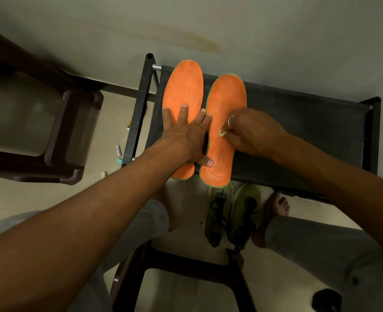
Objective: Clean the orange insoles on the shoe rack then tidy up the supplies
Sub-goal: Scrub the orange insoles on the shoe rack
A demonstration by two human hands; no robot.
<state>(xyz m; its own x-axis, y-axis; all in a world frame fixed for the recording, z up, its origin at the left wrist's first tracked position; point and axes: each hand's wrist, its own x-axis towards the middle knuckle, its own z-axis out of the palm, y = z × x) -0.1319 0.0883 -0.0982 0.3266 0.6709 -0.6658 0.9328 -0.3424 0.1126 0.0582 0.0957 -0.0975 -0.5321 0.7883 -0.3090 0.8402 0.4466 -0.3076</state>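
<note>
Two orange insoles lie side by side on the dark top of the shoe rack (298, 122). My left hand (187, 134) lies flat with spread fingers across the left insole (183, 88), its thumb reaching onto the heel of the right insole (227, 97). My right hand (251, 131) has curled fingers pinching a small pale brush-like thing (224, 131) against the middle of the right insole; most of that thing is hidden in the hand.
A pair of pale green shoes (229, 212) stands on the floor under the rack's near edge, between my bare feet. Dark plastic stools sit at left (57, 131) and below me (186, 273). Small tubes and bottles (118, 152) lie on the floor left of the rack.
</note>
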